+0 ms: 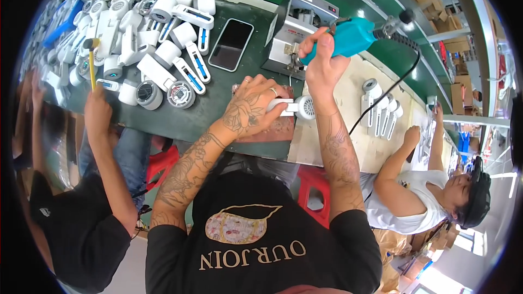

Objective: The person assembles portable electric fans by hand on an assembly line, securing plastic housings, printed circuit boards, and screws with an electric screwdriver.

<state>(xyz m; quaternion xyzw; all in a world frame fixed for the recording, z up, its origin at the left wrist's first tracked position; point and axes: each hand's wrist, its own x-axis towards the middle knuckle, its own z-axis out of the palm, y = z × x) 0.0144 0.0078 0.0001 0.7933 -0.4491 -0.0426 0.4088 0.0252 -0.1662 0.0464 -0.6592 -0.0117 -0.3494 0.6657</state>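
Where the right hand (327, 62) clenches a teal corded power tool (351, 35), upper right of centre, smooth plastic shows. Left hand (253, 100), mid-frame: fingers curled over, grasping a white grille-headed unit (305, 107) above a reddish mat (269, 132). Lettering: gold, on a black shirt (253, 252), lower centre; small label, grey metal machine (286, 35), top centre. Upper left: heaped white units (158, 38), cylindrical heads, some handles blue-striped. Open room: bare cream board (348, 90), right of centre.
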